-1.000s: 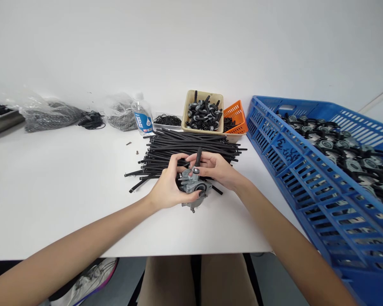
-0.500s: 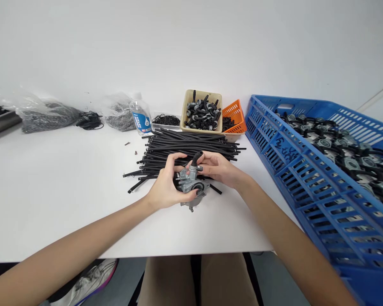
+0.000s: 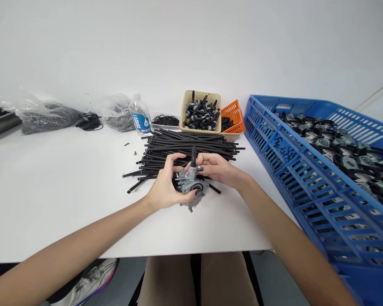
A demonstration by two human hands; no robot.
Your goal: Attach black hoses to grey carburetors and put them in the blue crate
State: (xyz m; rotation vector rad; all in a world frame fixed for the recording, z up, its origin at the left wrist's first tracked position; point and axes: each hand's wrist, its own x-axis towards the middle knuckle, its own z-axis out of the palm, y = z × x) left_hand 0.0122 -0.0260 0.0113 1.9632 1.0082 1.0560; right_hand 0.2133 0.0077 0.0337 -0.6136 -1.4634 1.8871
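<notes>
Head camera view: on the far left of the white desk [image 3: 67,178] is a metal tray [image 3: 3,126] with dark bits in it. Next come a big clear bag [image 3: 47,119] of small parts, a bunch of black cords [image 3: 88,122], a second bag [image 3: 119,114], a water bottle [image 3: 141,121] and some black rings [image 3: 166,120].

The left hand [image 3: 166,187] has its fingers curled around the gray carburetor [image 3: 187,185], with the thumb by its round hole. The carburetor is up in front of a pile of black hoses [image 3: 178,146]. The black rubber boot [image 3: 193,157] on its top stands straight up now; half a second ago it was bent to the right. The right hand [image 3: 221,172] has its fingers bent in by the boot's bottom. Its thumb was in front there a second ago, and now it is at the right side. I cannot tell if those fingers pinch or just touch. I think the top part is being turned, while the left hand keeps the metal body still.

Behind the hoses sit a tan bin [image 3: 182,117] of boots and an orange basket [image 3: 241,123]. On the right is a blue crate [image 3: 274,142] full of carburetors.
</notes>
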